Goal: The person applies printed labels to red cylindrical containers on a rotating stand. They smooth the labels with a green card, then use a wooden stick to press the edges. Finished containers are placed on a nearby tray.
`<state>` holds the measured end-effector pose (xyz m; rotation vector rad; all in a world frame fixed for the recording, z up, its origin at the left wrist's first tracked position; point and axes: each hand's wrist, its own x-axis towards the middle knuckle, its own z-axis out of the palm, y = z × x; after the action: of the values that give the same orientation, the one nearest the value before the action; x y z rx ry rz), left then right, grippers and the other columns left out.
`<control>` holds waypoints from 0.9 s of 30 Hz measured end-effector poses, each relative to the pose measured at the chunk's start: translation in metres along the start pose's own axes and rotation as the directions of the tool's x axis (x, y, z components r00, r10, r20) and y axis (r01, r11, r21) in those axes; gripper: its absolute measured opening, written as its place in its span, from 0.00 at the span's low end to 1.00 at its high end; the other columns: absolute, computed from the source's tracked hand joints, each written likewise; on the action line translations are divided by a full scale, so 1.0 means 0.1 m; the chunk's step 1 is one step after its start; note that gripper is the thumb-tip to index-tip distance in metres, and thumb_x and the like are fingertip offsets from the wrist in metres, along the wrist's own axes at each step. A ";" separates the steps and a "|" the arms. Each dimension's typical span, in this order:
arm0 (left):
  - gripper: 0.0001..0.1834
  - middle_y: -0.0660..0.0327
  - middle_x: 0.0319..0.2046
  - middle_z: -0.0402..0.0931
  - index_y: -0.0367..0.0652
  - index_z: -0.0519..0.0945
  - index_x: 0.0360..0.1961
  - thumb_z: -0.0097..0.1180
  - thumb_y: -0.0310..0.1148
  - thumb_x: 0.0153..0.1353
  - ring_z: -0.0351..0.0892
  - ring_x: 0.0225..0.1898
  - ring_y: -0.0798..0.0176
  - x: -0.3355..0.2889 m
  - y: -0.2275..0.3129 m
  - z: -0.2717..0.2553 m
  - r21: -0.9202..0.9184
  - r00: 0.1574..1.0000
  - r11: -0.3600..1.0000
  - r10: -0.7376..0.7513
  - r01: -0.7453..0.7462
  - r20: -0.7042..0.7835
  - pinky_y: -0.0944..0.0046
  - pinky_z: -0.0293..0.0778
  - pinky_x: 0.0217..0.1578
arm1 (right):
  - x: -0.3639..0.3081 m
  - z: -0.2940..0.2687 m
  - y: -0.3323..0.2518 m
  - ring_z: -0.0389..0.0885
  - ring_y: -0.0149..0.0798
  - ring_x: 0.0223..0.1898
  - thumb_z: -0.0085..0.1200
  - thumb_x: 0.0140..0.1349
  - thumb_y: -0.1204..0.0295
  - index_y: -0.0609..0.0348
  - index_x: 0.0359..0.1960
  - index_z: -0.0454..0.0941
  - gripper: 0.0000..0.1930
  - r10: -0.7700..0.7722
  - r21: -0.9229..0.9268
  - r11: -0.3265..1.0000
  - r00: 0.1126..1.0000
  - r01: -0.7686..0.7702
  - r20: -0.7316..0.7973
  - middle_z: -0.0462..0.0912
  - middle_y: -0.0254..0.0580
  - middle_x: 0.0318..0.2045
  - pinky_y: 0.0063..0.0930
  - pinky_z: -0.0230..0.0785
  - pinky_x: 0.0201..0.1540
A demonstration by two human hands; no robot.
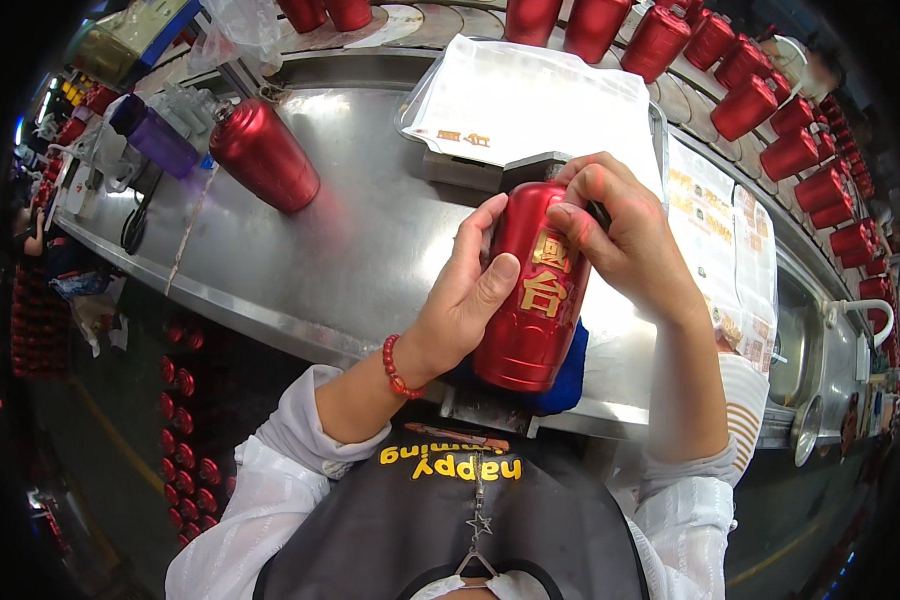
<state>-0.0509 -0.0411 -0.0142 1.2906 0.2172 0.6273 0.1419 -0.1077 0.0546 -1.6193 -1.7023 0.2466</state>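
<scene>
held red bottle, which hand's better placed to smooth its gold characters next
Probably the right hand: its thumb is near the upper gold character, while the left hand braces the red bottle.

The head view looks down, close over the bench (365, 205).

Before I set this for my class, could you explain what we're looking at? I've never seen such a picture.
No robot here: these are a person's bare hands, seen from above by a wide fisheye camera on that person's head, so straight edges bend. The left hand holds a red bottle; the right hand touches it near its gold characters. On the metal bench are another red bottle, a purple bottle and white sheets. More red bottles line the far side.
</scene>
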 end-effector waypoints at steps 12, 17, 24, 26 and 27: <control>0.47 0.49 0.68 0.58 0.36 0.43 0.75 0.61 0.40 0.69 0.63 0.68 0.58 -0.01 -0.04 -0.01 -0.003 0.998 0.998 -0.059 0.059 -0.016 0.57 0.64 0.67 | 0.01 0.00 -0.02 0.78 0.40 0.41 0.61 0.62 0.77 0.63 0.30 0.70 0.09 0.033 0.006 0.999 0.999 -0.034 0.024 0.79 0.43 0.40 0.30 0.72 0.44; 0.47 0.51 0.67 0.58 0.38 0.42 0.76 0.61 0.37 0.69 0.64 0.67 0.59 -0.02 -0.02 0.00 -0.002 0.998 0.998 -0.065 0.065 -0.004 0.57 0.65 0.66 | 0.02 0.01 0.01 0.77 0.43 0.40 0.62 0.62 0.75 0.63 0.31 0.72 0.09 0.017 0.017 1.000 1.000 -0.018 0.013 0.78 0.44 0.37 0.33 0.72 0.44; 0.49 0.47 0.68 0.57 0.33 0.43 0.75 0.62 0.41 0.68 0.61 0.69 0.56 -0.02 -0.01 -0.01 0.036 0.998 0.997 -0.067 0.068 -0.018 0.57 0.61 0.68 | 0.03 0.02 0.01 0.77 0.45 0.41 0.63 0.61 0.75 0.63 0.31 0.72 0.10 0.017 0.012 1.000 1.000 -0.017 0.008 0.78 0.45 0.37 0.35 0.72 0.45; 0.49 0.45 0.68 0.57 0.31 0.44 0.74 0.63 0.43 0.67 0.59 0.70 0.55 -0.02 0.01 0.01 0.034 0.998 0.997 -0.064 0.065 -0.027 0.57 0.59 0.69 | 0.03 0.01 0.00 0.79 0.44 0.42 0.63 0.61 0.76 0.63 0.31 0.71 0.10 0.016 -0.025 1.000 1.000 -0.015 0.018 0.79 0.44 0.39 0.33 0.73 0.46; 0.49 0.44 0.69 0.57 0.31 0.44 0.74 0.62 0.43 0.67 0.59 0.70 0.55 -0.02 0.01 0.01 0.037 0.997 0.997 -0.066 0.067 -0.030 0.57 0.59 0.69 | 0.03 0.00 0.00 0.79 0.44 0.42 0.63 0.61 0.76 0.63 0.31 0.71 0.10 0.019 -0.028 0.999 1.000 -0.019 0.018 0.79 0.44 0.39 0.33 0.73 0.46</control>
<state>-0.0525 -0.0432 -0.0135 1.3066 0.2953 0.5876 0.1421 -0.1047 0.0555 -1.6592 -1.7122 0.2488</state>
